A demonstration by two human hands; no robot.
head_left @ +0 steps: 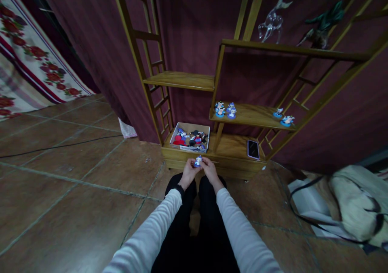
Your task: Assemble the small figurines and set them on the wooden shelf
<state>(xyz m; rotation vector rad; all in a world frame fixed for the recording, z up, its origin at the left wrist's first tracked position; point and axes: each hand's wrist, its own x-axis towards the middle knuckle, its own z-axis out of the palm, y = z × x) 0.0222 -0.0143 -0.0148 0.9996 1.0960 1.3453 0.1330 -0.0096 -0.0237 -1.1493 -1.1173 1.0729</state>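
Purple figurine (198, 161): I see it upright, grasped by my left hand (189, 170) and right hand (208, 168) | progress, my judgement: several figurines (231, 113) stand on the shelf (256, 114), a jumble of toys (197, 138) is left in the box (194, 126) | position: between both hands' fingertips, this side of the box

A small figurine (198, 161) is standing upright between the left hand (188, 172) and the right hand (209, 169), both of which are touching it. Its purple top is pointing away from the wrists and rising clear between the hands, while a white middle is showing below that. Its purplish lower part is sitting down between the two hands (partly covered there, with the finer markings being too small to make out).
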